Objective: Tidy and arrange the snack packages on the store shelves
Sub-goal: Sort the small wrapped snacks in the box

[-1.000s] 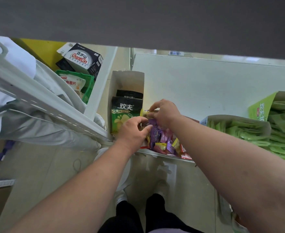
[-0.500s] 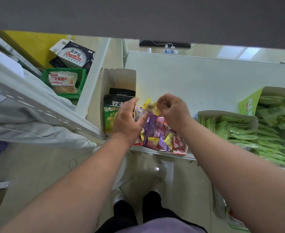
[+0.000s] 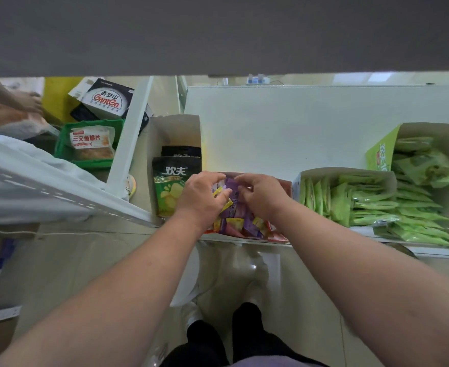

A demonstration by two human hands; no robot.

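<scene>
A low red display box (image 3: 279,235) at the front edge of the white shelf (image 3: 284,128) holds several small purple, yellow and pink snack packets (image 3: 240,223). Both hands are down in this pile. My left hand (image 3: 201,198) has its fingers curled round yellow and purple packets at the box's left side. My right hand (image 3: 260,197) curls its fingers over the purple packets beside it, fingertips almost meeting the left hand's. What lies under the palms is hidden.
Left of the pile stands a white box (image 3: 175,128) with black-and-green chip bags (image 3: 174,181). To the right, two open boxes hold green packets (image 3: 350,202) (image 3: 427,176). A green basket (image 3: 88,144) and a Ganten carton (image 3: 107,100) sit beyond the neighbouring rack (image 3: 59,192).
Both hands, lifted with a yellow packet pinched between them half a second ago, have dropped back into the pile and closed over the packets.
</scene>
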